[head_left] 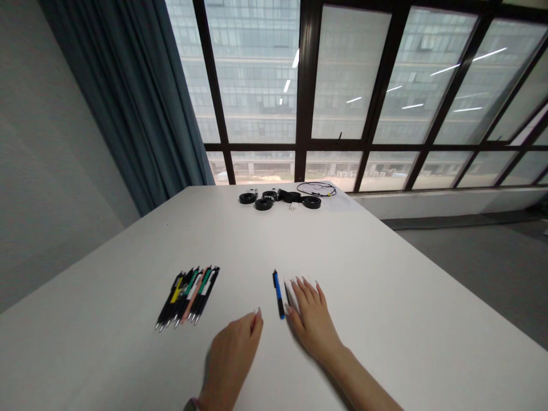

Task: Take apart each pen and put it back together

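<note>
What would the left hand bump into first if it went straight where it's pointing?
Probably the blue-and-black pen, lying ahead and to the right of the left hand. The hand's height above the table is hard to judge, so it might pass over instead.

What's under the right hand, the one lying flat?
White table shows around the right hand, and a slim dark thing shows beside it. Whether that thing continues underneath can't be seen; the hand covers it.
</note>
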`<action>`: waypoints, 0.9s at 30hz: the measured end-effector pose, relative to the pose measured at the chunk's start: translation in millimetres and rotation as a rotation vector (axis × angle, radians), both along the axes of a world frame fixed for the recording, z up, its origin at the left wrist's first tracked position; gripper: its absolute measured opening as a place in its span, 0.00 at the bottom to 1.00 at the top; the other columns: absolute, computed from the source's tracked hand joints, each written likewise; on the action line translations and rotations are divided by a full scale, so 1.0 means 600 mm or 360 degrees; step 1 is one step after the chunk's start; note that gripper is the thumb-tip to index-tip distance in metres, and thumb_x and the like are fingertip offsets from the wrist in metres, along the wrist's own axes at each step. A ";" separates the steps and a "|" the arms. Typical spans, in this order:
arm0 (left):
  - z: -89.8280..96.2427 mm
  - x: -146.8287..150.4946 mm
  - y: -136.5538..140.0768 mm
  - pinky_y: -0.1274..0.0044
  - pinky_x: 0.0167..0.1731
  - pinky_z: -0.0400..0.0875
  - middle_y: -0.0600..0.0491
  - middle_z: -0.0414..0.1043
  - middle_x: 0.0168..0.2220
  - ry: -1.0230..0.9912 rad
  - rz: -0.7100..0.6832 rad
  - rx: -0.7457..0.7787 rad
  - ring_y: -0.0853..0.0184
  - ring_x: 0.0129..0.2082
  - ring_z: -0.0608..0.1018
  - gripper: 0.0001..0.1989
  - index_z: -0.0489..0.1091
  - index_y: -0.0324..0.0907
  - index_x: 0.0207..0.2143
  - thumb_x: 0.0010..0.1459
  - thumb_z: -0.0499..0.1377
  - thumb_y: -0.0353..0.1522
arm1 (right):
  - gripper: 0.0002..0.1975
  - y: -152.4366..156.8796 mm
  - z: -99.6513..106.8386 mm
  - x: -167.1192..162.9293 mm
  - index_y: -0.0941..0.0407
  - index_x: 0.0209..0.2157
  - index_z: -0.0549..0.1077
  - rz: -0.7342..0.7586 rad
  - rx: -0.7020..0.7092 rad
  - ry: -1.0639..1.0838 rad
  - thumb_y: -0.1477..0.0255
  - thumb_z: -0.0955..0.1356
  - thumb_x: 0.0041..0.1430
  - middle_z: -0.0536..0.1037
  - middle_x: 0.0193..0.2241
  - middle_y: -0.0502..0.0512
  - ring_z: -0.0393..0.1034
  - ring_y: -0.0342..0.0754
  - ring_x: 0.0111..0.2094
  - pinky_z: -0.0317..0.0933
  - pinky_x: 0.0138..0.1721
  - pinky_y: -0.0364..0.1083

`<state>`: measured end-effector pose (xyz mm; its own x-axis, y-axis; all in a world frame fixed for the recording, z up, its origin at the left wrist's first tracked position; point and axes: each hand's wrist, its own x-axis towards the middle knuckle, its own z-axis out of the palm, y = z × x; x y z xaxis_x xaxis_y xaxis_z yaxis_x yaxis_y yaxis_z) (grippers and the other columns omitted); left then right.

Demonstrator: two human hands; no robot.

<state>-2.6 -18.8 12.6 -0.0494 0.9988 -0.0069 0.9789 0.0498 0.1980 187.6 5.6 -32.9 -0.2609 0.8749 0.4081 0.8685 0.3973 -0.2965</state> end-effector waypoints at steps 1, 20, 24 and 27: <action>0.000 0.000 0.000 0.75 0.26 0.56 0.51 0.80 0.28 0.0000 -0.0002 0.0014 0.65 0.29 0.81 0.23 0.74 0.45 0.28 0.70 0.44 0.38 | 0.24 0.001 -0.001 0.000 0.58 0.64 0.62 -0.0001 0.0055 0.0030 0.70 0.60 0.69 0.68 0.62 0.62 0.57 0.55 0.65 0.46 0.67 0.60; -0.044 0.051 0.012 0.80 0.36 0.71 0.53 0.77 0.38 -0.0012 -0.0418 0.0413 0.69 0.37 0.80 0.19 0.67 0.47 0.58 0.68 0.48 0.28 | 0.20 0.000 0.002 -0.014 0.60 0.55 0.67 -0.0075 0.0095 -0.0034 0.84 0.58 0.64 0.80 0.42 0.61 0.74 0.52 0.38 0.63 0.41 0.47; -0.051 0.047 0.017 0.80 0.36 0.72 0.53 0.76 0.38 0.0007 -0.0416 0.0428 0.69 0.37 0.79 0.18 0.70 0.47 0.52 0.67 0.47 0.25 | 0.20 -0.001 -0.001 -0.016 0.59 0.55 0.67 -0.0080 0.0088 0.0035 0.83 0.57 0.65 0.80 0.41 0.60 0.74 0.51 0.37 0.63 0.39 0.47; -0.050 0.044 0.018 0.79 0.35 0.72 0.54 0.76 0.38 0.0015 -0.0404 0.0415 0.69 0.37 0.80 0.18 0.70 0.47 0.52 0.67 0.47 0.25 | 0.20 -0.002 -0.002 -0.018 0.59 0.55 0.67 -0.0049 0.0102 0.0040 0.83 0.58 0.64 0.80 0.42 0.60 0.74 0.52 0.36 0.63 0.39 0.47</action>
<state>23.5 -7.7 -17.6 0.2013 0.9474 0.2486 0.9555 -0.2458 0.1631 176.9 4.5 -34.1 -0.2234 0.8542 0.4695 0.8730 0.3896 -0.2934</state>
